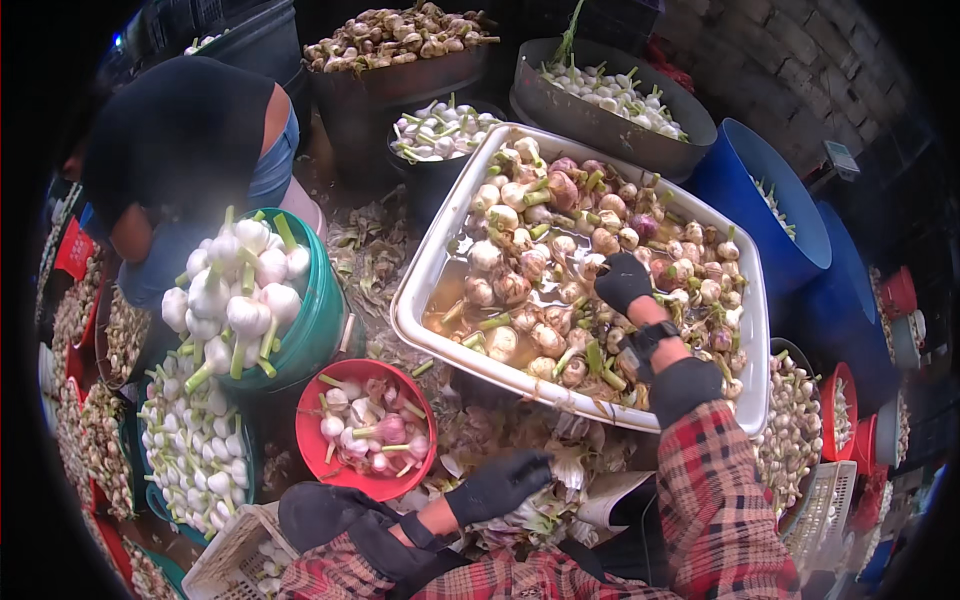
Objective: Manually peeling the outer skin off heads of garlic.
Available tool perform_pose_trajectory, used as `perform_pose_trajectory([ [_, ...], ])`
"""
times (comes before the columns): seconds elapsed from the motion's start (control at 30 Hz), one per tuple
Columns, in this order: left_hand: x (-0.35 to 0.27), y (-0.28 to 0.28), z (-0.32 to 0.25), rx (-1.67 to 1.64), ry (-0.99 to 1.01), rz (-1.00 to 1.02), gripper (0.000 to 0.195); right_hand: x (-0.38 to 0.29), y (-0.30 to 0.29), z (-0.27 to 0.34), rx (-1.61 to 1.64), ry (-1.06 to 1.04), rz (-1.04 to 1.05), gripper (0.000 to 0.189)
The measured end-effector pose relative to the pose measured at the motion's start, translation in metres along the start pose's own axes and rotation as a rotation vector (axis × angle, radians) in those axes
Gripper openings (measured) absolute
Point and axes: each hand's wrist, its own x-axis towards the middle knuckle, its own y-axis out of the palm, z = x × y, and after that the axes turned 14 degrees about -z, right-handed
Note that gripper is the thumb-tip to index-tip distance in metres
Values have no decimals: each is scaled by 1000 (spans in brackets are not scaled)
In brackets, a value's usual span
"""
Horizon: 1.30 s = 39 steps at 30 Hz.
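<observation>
A white plastic tub stands before me, with unpeeled garlic bulbs lying in brownish water. My right hand, in a black glove, reaches into the middle of it. Its fingertips touch a pale garlic bulb; whether they grip it is hidden. Lower down, my left hand, also gloved in black, hovers over a heap of stripped garlic skins at my lap. Its fingers are extended and I see nothing in them. Just left of it, a red bowl holds cleaned white and pinkish garlic bulbs.
A green bucket piled with white garlic stands at left, beside a bent-over person. Behind the tub are a black bucket and a grey oval tub. Blue barrels stand right; a plastic crate sits lower left.
</observation>
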Motion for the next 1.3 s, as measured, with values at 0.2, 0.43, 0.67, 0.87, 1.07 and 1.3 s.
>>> perform_pose_trajectory([
  [0.2,17,-41,-38,-1032,-546,-124,45,-95,-114,80,660,-232,283,16],
  [0.43,15,-43,-40,-1105,-245,-285,39,-173,-104,97,835,-386,53,29],
  [0.67,9,-38,-37,-391,-18,-647,42,-205,-105,132,712,-133,-159,19],
  [0.87,7,-30,-19,-175,111,-793,39,-215,-91,139,569,-220,-300,17],
  [1.07,7,-32,-16,20,221,-764,40,-219,-83,135,577,-182,-263,18],
  [1.3,7,-45,-24,-234,32,-529,43,-214,-93,124,720,183,88,14],
])
